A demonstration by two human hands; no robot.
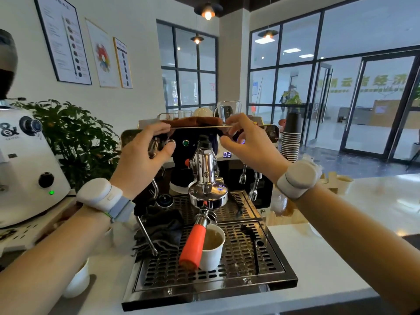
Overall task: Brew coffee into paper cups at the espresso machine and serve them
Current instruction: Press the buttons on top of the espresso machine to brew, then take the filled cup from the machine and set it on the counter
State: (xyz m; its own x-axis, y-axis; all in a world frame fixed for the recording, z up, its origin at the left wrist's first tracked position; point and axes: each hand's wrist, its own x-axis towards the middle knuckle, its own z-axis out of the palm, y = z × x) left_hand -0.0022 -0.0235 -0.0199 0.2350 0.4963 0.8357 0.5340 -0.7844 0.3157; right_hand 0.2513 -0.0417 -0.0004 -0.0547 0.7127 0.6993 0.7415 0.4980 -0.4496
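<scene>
While white paper cup sits on perforated steel drip tray | left hand fingers curled loosely | right hand fingers half-curled, empty

At frame centre the round white paper cup holds pale tan liquid; beside it the long orange-red portafilter handle meets the polished chrome group head; below, the steel drip tray is patterned with rows of dark slots; a dark grey striped cloth lies left of centre; at far left, the white boxy grinder shows a green light; at right, a black-and-white stack of paper cups.
</scene>
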